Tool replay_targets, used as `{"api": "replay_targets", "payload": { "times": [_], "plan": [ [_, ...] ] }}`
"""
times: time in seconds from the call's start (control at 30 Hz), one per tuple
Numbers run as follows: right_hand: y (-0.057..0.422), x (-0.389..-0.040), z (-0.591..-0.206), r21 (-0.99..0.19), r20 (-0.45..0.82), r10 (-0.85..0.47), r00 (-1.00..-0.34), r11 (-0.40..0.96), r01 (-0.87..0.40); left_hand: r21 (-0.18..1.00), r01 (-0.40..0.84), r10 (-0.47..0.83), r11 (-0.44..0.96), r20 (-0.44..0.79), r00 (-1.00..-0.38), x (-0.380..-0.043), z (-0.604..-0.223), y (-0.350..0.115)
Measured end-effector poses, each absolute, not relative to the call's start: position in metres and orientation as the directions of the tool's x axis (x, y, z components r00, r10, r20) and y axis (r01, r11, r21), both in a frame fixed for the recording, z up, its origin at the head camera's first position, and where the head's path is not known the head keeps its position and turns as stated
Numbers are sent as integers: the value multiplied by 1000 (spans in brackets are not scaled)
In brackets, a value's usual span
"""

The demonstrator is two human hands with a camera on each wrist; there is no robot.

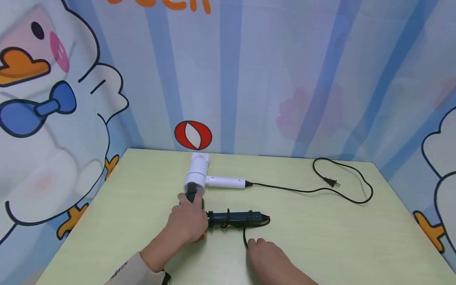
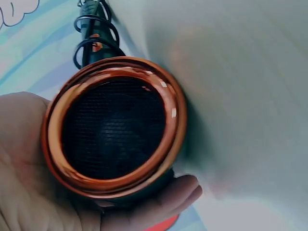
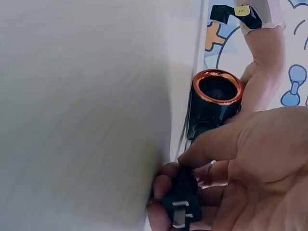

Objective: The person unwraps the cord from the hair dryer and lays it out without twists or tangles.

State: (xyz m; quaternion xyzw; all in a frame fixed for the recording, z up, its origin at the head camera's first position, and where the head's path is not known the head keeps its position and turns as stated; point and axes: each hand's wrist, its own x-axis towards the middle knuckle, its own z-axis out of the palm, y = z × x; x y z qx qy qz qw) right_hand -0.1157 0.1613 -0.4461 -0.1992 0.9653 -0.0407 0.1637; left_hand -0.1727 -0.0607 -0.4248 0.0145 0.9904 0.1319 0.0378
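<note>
A dark green hair dryer (image 1: 235,219) lies near the middle of the table with its handle to the right. My left hand (image 1: 189,217) grips its barrel. The left wrist view shows the copper-coloured ring (image 2: 177,122) round its dark mesh end, with palm and fingers about the barrel. Black cord (image 2: 96,18) is wound round the handle. At the front, my right hand (image 1: 272,259) holds the cord's free end. The right wrist view shows the black two-pin plug (image 3: 182,204) between its thumb and fingers.
Behind the dark dryer lies a white hair dryer (image 1: 226,182), its nozzle end close to my left hand. Its black cord (image 1: 303,191) runs right and loops back to a plug (image 1: 331,182). A printed cloth backdrop (image 1: 256,79) stands along the table's (image 1: 320,229) back edge.
</note>
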Motion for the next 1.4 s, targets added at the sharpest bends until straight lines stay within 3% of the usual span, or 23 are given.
{"api": "replay_targets", "payload": {
  "times": [0.23,0.5,0.87,1.4],
  "plan": [
    [168,-118,-453,-176,-391,-364,-845,931,-320,323,-45,-16,945,-92,-996,-179,-432,-66],
    [176,-113,-454,-229,-330,-423,-844,903,-363,408,-34,6,912,-97,-995,-181,-432,-71],
    [187,-107,-454,-211,-273,-462,-844,885,-416,501,-68,-7,863,-123,-992,-179,-433,-82],
    [206,-115,-458,-244,-269,-338,-902,930,-275,514,-97,-54,852,-99,-994,-171,-432,-95]
  ]
}}
